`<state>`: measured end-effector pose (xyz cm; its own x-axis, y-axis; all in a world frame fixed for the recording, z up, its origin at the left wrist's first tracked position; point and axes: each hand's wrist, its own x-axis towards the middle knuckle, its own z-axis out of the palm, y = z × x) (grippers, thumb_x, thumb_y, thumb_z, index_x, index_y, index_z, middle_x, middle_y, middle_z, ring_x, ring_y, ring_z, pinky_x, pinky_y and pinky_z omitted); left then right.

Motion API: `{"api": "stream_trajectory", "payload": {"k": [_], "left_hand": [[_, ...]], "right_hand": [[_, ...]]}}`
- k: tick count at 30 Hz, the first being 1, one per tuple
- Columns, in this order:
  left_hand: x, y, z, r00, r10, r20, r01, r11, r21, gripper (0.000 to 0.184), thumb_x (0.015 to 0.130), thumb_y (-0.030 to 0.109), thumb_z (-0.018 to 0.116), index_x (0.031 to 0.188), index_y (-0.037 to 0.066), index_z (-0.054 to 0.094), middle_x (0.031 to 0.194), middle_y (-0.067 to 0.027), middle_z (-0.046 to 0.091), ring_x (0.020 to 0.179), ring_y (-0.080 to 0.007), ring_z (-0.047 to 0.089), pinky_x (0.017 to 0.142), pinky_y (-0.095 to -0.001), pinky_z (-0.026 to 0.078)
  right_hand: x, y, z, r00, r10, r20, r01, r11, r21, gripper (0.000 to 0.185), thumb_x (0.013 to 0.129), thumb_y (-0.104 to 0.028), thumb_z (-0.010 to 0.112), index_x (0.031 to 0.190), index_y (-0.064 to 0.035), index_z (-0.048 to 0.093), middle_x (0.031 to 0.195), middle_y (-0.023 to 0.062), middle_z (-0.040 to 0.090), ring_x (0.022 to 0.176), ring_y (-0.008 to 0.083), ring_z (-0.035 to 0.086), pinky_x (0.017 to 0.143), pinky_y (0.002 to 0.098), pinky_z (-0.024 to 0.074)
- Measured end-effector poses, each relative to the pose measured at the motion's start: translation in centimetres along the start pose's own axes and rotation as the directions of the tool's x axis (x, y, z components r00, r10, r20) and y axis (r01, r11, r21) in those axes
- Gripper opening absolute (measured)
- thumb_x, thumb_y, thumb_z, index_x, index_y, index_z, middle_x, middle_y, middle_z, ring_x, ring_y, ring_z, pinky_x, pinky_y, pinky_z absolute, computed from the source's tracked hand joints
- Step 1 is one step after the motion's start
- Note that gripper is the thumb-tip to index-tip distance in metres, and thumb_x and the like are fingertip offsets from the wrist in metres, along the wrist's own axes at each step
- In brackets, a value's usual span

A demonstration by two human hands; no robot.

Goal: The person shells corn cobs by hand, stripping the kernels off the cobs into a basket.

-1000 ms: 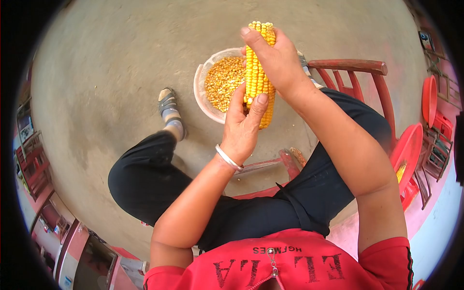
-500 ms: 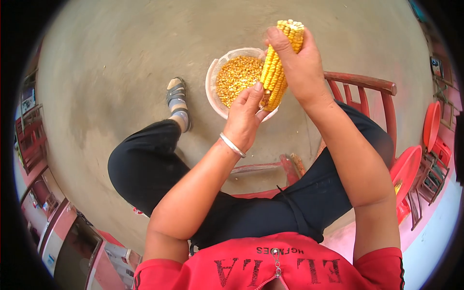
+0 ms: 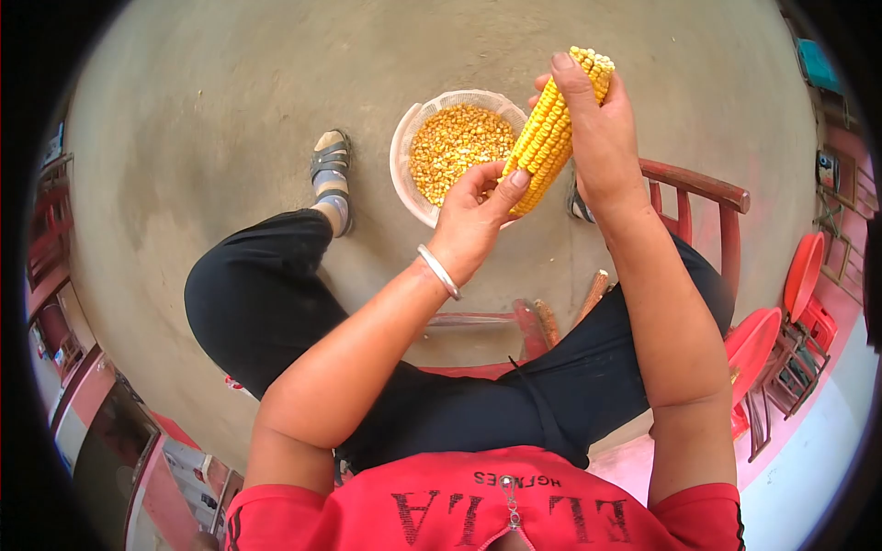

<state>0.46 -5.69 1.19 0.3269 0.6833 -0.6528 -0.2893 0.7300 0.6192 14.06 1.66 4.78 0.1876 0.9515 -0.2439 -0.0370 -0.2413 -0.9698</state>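
Observation:
A yellow corn cob (image 3: 549, 133), full of kernels, is held slantwise between both hands. My right hand (image 3: 602, 129) wraps round its upper part, with the thumb lying along the top end. At the lower end my left hand (image 3: 475, 213), with a silver bangle on the wrist, pinches the cob with its thumb against the kernels. Beneath the cob and to its left, a pale pink basket (image 3: 401, 172) stands on the floor and holds loose corn kernels (image 3: 459, 142). The cob's underside is hidden.
A red wooden chair (image 3: 695, 184) stands at the right, by my knee. Bare cobs (image 3: 593, 296) lie near a red stool bar between my legs. Red basins (image 3: 753, 349) and more chairs are at the far right. My sandalled foot (image 3: 332, 174) is left of the basket.
The cob and both hands have moved right in view, and the cob has tilted from nearly upright to slanting. The basket shows more fully now. Both hands keep their hold.

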Motion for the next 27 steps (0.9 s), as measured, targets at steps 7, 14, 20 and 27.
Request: {"api": "stream_trajectory", "payload": {"k": [7, 14, 20, 27], "left_hand": [[-0.6, -0.1, -0.6, 0.999, -0.011, -0.037, 0.005, 0.99, -0.144, 0.04, 0.096, 0.017, 0.043, 0.133, 0.0, 0.046, 0.123, -0.0135, 0.054, 0.11, -0.0199, 0.056, 0.091, -0.0352, 0.052], [1.0, -2.9, -2.3, 0.984, 0.104, -0.142, -0.066, 0.966, 0.252, 0.039, 0.097, 0.022, 0.045, 0.135, 0.009, 0.048, 0.128, -0.0109, 0.052, 0.12, -0.0167, 0.045, 0.091, -0.0388, 0.051], [-0.5, -0.1, -0.7, 0.987, -0.054, -0.151, 0.058, 0.998, 0.022, 0.037, 0.1, 0.027, 0.042, 0.132, 0.008, 0.05, 0.126, -0.0097, 0.057, 0.118, -0.0199, 0.051, 0.088, -0.0426, 0.052], [-1.7, 0.7, 0.1, 0.989, -0.115, 0.093, 0.14, 0.933, -0.332, 0.04, 0.101, 0.027, 0.04, 0.129, 0.0, 0.047, 0.117, -0.0125, 0.059, 0.101, -0.0252, 0.061, 0.085, -0.0394, 0.054]], "right_hand": [[0.1, 0.0, -0.1, 0.998, 0.058, -0.014, -0.057, 0.998, 0.041, 0.038, 0.091, -0.035, 0.064, 0.108, -0.004, 0.051, 0.091, 0.0067, 0.062, 0.081, 0.0147, 0.062, 0.071, 0.0286, 0.0525], [0.2, 0.4, -0.1, 0.997, 0.077, 0.008, -0.078, 0.996, 0.043, 0.04, 0.091, -0.037, 0.064, 0.109, -0.0042, 0.051, 0.093, 0.0077, 0.062, 0.082, 0.0156, 0.063, 0.071, 0.0294, 0.0529], [0.3, 0.1, -0.1, 0.99, 0.139, -0.002, -0.137, 0.98, 0.146, 0.039, 0.09, -0.037, 0.064, 0.106, -0.0043, 0.051, 0.089, 0.0081, 0.061, 0.078, 0.0166, 0.062, 0.07, 0.0303, 0.0528], [1.0, 0.0, -1.0, 0.965, 0.26, 0.012, -0.248, 0.904, 0.349, 0.039, 0.089, -0.038, 0.062, 0.106, -0.0051, 0.05, 0.09, 0.0113, 0.061, 0.078, 0.0215, 0.063, 0.072, 0.0359, 0.0533]]}}
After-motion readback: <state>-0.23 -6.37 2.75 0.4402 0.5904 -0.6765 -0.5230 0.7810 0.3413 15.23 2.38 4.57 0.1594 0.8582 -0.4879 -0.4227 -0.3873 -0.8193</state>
